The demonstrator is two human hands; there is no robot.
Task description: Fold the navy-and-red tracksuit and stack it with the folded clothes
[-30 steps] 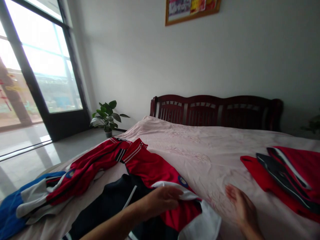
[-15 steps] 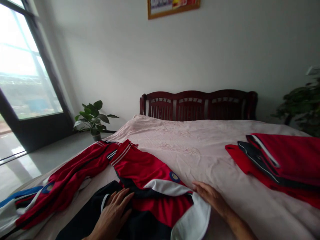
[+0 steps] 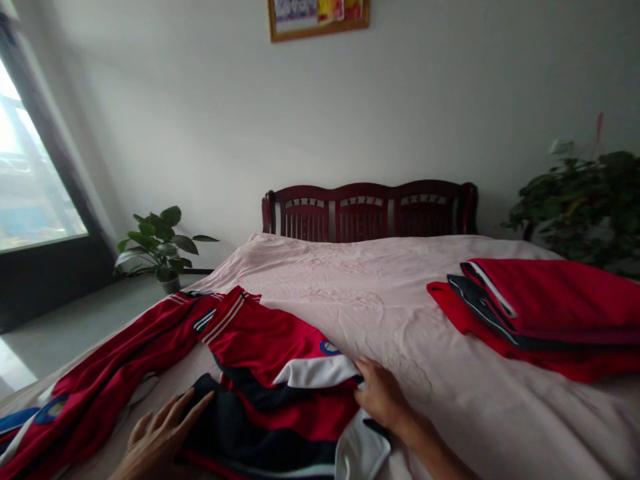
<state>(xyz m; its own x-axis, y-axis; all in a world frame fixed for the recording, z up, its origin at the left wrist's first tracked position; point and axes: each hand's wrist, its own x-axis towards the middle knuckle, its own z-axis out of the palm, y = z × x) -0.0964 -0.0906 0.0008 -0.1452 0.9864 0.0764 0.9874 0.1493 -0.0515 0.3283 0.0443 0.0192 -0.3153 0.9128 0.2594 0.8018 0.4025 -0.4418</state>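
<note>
Here, the spread left grip (image 3: 157, 437) lies beside a red, black and white polyester sports jersey (image 3: 280, 393) stretched across the pale pink bedsheet (image 3: 400, 300); the nearer right grip (image 3: 383, 393) presses its white edge, pinch unclear.

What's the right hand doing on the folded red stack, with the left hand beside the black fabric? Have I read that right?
No. In the head view, the right hand is not on the folded red stack. It is at the edge of the red-and-white sportswear, apart from the stack. The left hand is beside the black fabric, as you said.
</note>
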